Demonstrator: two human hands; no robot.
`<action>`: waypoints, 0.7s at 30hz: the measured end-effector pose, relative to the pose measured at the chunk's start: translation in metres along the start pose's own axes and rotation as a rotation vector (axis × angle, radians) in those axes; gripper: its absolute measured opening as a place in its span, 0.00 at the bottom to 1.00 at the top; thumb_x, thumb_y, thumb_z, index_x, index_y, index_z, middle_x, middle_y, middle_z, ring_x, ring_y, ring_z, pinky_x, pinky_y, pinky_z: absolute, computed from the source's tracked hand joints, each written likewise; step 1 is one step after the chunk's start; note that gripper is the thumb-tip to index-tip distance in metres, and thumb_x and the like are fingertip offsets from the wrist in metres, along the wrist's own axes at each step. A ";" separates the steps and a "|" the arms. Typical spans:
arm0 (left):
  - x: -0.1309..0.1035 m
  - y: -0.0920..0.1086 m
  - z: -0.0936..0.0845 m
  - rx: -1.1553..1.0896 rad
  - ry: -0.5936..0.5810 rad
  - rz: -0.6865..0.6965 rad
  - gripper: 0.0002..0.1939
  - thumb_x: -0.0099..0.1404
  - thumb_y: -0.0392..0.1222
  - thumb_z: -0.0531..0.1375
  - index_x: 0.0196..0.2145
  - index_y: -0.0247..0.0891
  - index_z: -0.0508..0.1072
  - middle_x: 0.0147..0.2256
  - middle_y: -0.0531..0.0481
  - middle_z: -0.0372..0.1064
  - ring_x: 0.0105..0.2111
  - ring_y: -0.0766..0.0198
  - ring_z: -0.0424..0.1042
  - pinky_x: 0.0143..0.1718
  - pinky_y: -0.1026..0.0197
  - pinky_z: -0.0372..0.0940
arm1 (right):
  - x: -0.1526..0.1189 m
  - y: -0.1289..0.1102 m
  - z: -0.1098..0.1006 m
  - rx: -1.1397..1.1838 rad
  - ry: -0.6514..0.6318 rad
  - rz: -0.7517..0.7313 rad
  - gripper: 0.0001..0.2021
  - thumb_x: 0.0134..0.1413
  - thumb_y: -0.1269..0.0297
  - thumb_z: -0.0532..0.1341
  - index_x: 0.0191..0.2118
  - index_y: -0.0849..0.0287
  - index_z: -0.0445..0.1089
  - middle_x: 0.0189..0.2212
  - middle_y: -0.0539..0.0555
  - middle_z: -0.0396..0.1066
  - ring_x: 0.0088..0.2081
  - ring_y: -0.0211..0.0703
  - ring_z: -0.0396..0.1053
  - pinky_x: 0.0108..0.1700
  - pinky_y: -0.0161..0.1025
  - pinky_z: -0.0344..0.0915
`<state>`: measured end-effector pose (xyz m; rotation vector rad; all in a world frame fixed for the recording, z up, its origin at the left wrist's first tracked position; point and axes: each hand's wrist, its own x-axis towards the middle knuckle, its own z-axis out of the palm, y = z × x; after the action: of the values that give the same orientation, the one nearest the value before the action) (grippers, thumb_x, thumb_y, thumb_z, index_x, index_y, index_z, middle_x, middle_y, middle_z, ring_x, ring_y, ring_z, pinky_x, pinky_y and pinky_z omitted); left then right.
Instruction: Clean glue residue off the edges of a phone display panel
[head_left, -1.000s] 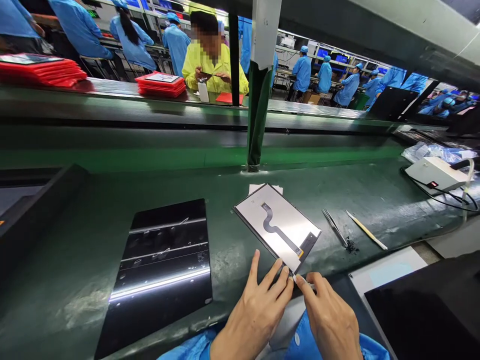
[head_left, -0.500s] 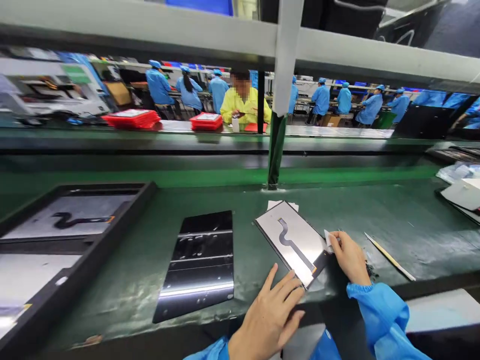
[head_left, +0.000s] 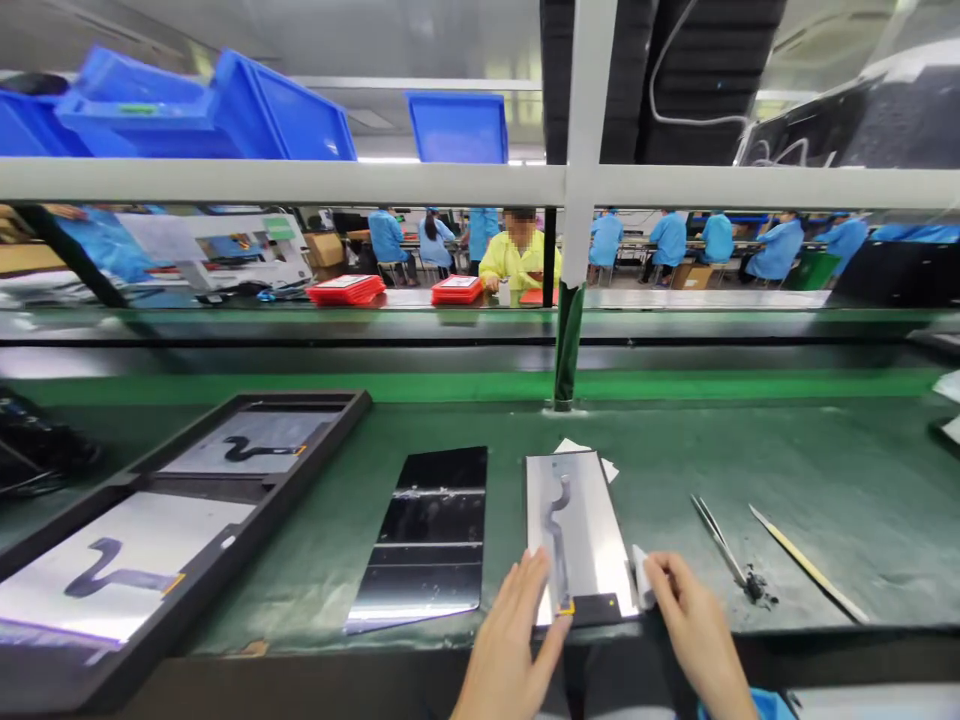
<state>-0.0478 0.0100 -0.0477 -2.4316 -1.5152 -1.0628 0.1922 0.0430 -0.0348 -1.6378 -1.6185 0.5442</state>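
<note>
In the head view, an LCD panel (head_left: 589,520) lies back side up on the green bench, with a dark flex cable (head_left: 558,540) along it. My left hand (head_left: 517,630) rests on its lower left edge, fingers stretched out and thumb by the cable's orange end. My right hand (head_left: 694,620) pinches a small white wipe (head_left: 643,578) against the panel's right edge. Some white paper (head_left: 611,468) sticks out from under the panel's far end. Left of the panel lies a glossy black sheet (head_left: 431,540).
Tweezers (head_left: 718,540) with black scraps (head_left: 759,588) and a pale pointed stick (head_left: 806,562) lie at the right. A black tray (head_left: 360,405) with more panels stands left. A post (head_left: 568,340) rises behind the panel. Across the line sits a person in yellow (head_left: 491,262), with red stacks (head_left: 346,290) nearby.
The panel has turned from slanted to nearly straight. My right hand with the wipe has moved down along its right edge. The view has tilted up, and the tweezers now show.
</note>
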 end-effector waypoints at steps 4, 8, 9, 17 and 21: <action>-0.009 -0.015 -0.016 0.075 0.018 0.022 0.23 0.74 0.47 0.53 0.64 0.41 0.61 0.55 0.45 0.73 0.52 0.54 0.75 0.46 0.55 0.76 | -0.022 -0.003 0.007 0.071 -0.126 -0.108 0.18 0.67 0.49 0.49 0.35 0.53 0.70 0.26 0.50 0.75 0.26 0.42 0.74 0.28 0.33 0.68; -0.011 -0.019 -0.023 0.119 0.047 0.052 0.24 0.74 0.48 0.52 0.65 0.42 0.60 0.55 0.45 0.73 0.53 0.53 0.74 0.48 0.54 0.75 | -0.020 -0.001 -0.007 0.037 -0.126 -0.189 0.19 0.69 0.50 0.48 0.35 0.54 0.70 0.27 0.50 0.74 0.26 0.40 0.72 0.28 0.33 0.68; -0.010 -0.018 -0.024 0.122 0.048 0.075 0.25 0.74 0.48 0.52 0.66 0.41 0.59 0.56 0.45 0.72 0.55 0.52 0.73 0.50 0.53 0.74 | -0.017 0.000 -0.013 -0.002 -0.105 -0.186 0.19 0.69 0.50 0.49 0.35 0.54 0.70 0.25 0.49 0.73 0.24 0.40 0.71 0.27 0.32 0.66; 0.027 0.022 -0.001 0.017 -0.097 0.259 0.26 0.74 0.43 0.54 0.66 0.34 0.57 0.61 0.37 0.65 0.63 0.49 0.61 0.58 0.48 0.67 | 0.009 -0.001 -0.024 -0.204 -0.033 -0.333 0.21 0.70 0.51 0.47 0.30 0.53 0.69 0.27 0.47 0.70 0.23 0.37 0.70 0.26 0.31 0.65; 0.042 0.030 0.016 -0.023 -0.173 0.238 0.26 0.72 0.39 0.56 0.64 0.28 0.58 0.62 0.32 0.62 0.63 0.48 0.60 0.57 0.46 0.68 | 0.016 -0.008 -0.016 -0.234 -0.079 -0.399 0.19 0.72 0.57 0.47 0.34 0.53 0.70 0.29 0.48 0.71 0.24 0.37 0.72 0.27 0.31 0.66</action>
<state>-0.0041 0.0330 -0.0269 -2.6966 -1.2174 -0.8492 0.2009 0.0546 -0.0160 -1.4084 -2.0654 0.2218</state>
